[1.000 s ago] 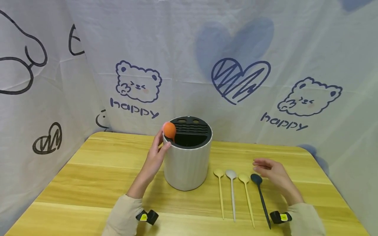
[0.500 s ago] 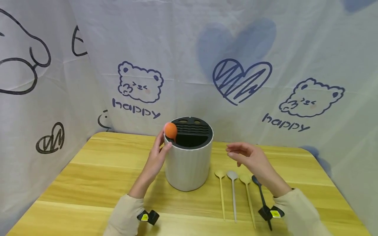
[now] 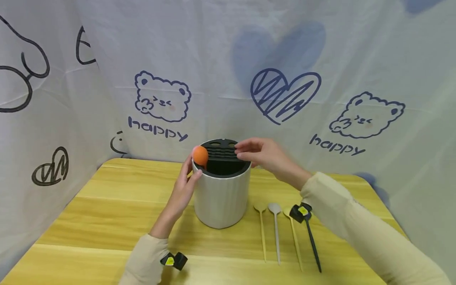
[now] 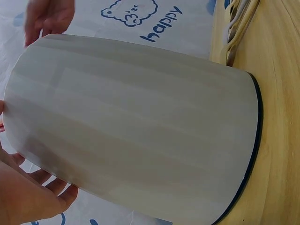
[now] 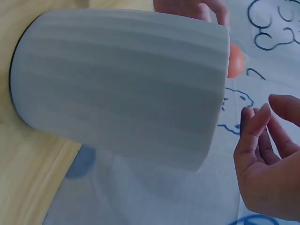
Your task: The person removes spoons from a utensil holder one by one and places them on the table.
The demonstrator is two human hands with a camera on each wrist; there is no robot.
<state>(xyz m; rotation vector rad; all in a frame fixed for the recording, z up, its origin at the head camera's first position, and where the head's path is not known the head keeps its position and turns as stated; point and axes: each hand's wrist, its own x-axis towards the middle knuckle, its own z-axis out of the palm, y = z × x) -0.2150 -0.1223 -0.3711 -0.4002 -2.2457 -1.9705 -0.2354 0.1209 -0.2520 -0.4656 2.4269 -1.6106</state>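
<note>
A white ribbed utensil holder (image 3: pixel 221 202) stands upright, its black top (image 3: pixel 219 144) having slots, two holes and a large opening. An orange spoon (image 3: pixel 200 156) stands in it at the left rim, head up; a pink edge shows behind it. My left hand (image 3: pixel 183 194) holds the holder's upper left side, thumb in front, fingers round the wall. Over the top's right part hovers my right hand (image 3: pixel 265 155), fingers loosely bent, nothing between them; the right wrist view shows a gap between thumb (image 5: pixel 284 107) and fingers. To the holder's right lies a grey spoon (image 3: pixel 275 209).
On the wooden table (image 3: pixel 107 221), a yellow spoon (image 3: pixel 260 208), another yellow spoon (image 3: pixel 295 237) and a dark spoon (image 3: pixel 313 245) lie in the same row as the grey one. A printed white cloth (image 3: pixel 221 59) hangs close behind the table.
My right hand has moved left and up from beside the dark spoon, past the row, to above the holder's right rim. The left hand stays on the holder.
</note>
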